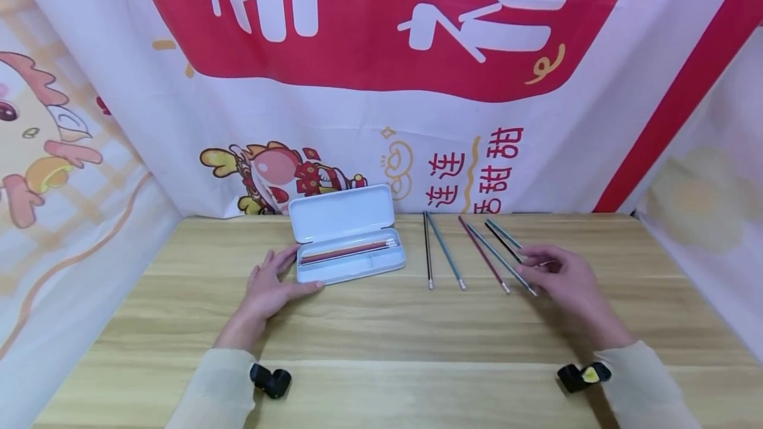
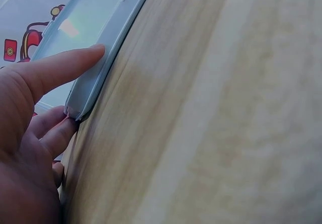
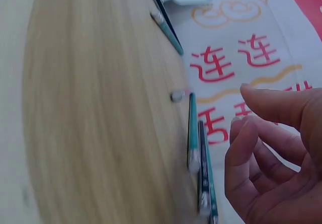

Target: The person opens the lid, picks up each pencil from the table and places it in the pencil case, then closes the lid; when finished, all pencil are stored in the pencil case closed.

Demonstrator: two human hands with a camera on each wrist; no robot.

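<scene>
A light blue pencil case lies on the table with its lid raised. Several pencils rest inside it, in the long compartment. My left hand holds the case at its left end, thumb along the front wall and fingertips at the corner. To the right, my right hand hovers over the rightmost pencils, fingers loosely bent and thumb apart from them, holding nothing. Beneath it lie a green pencil and a black pencil; another green pencil lies behind, partly hidden by the hand.
Between case and right hand lie a black pencil, a green pencil and a red pencil, eraser ends toward me. A printed cloth hangs along the table's back edge, with more cloth at both sides.
</scene>
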